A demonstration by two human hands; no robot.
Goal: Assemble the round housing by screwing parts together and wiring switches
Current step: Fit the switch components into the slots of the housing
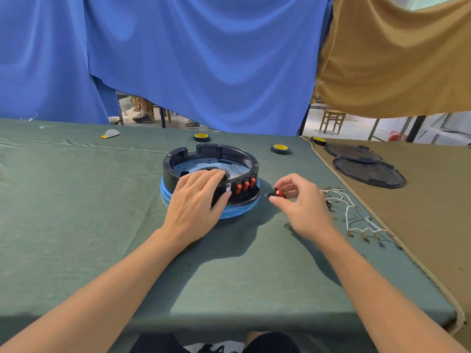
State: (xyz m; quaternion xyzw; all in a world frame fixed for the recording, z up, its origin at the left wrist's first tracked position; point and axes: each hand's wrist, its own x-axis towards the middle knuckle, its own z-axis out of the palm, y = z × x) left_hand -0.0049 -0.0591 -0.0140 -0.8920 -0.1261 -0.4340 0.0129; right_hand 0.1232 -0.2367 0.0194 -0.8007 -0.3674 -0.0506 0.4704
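Note:
A round black housing (216, 154) with a blue base ring sits on the green table cloth (76, 212) in the middle. Three red rocker switches (245, 186) are set in its front wall. My left hand (196, 202) rests over the housing's near rim, fingers wrapped on the wall beside the switches. Just right of the housing, my right hand (298, 200) pinches a small red rocker switch (277, 193) between thumb and fingers, slightly above the cloth. White wires with metal terminals (351, 212) lie on the cloth to the right of that hand.
Yellow-cored tape rolls (280, 148) (201, 136) (318, 140) lie behind the housing. Two flat black round covers (367, 171) rest on the brown cloth at right. A small grey-and-yellow item (110, 134) lies at far left. Blue and brown curtains hang behind.

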